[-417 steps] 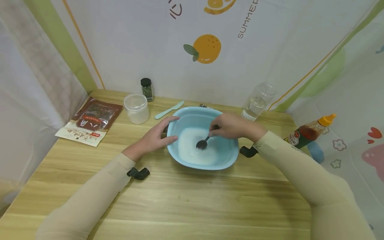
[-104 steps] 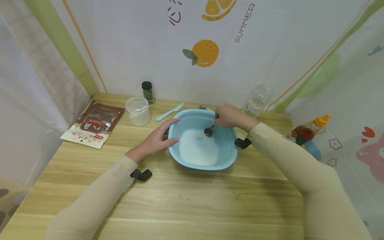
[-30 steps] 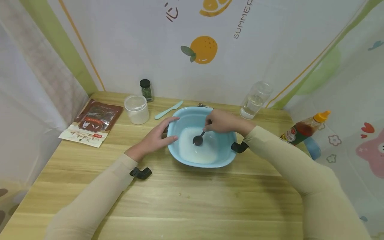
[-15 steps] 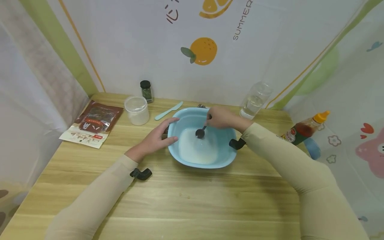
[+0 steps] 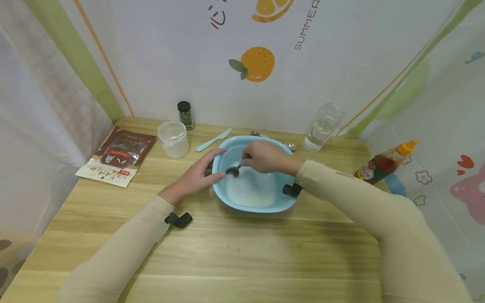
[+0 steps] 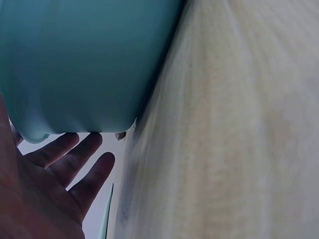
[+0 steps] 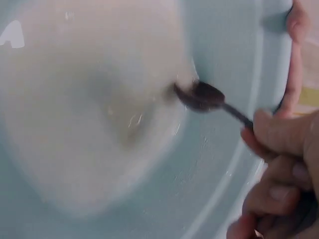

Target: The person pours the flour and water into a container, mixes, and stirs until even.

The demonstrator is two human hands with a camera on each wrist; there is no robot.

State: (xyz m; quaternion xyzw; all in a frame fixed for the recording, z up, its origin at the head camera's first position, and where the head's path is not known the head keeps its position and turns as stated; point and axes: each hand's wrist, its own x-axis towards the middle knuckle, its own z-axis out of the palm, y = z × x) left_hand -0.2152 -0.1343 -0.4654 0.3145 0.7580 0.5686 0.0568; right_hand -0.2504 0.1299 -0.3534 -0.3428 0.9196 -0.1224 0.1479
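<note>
A light blue plastic basin (image 5: 257, 209) holding a cloudy white liquid (image 5: 251, 189) sits on the wooden table. At its left side my left hand (image 5: 195, 174) holds the rim, thumb and forefinger over the edge. The other fingers lie along the outer wall, as the left wrist view shows. My right hand (image 5: 267, 156) reaches over the back of the basin and pinches the handle of a dark spoon (image 5: 233, 171). In the right wrist view the bowl of the spoon (image 7: 202, 95) tilts at the liquid's edge near the wall, on the left hand's side.
Behind the basin lie a light blue plastic knife (image 5: 214, 139) and a metal spoon (image 5: 291, 147). A clear tub of white powder (image 5: 174, 143), a small spice jar (image 5: 185, 115) and a brown packet (image 5: 123, 153) stand left. Right are a glass of water (image 5: 320, 132) and a sauce bottle (image 5: 384, 164).
My right hand has carried the dark spoon leftward across the basin to the left wall. More of the metal spoon behind the basin shows now. My left hand stays on the rim.
</note>
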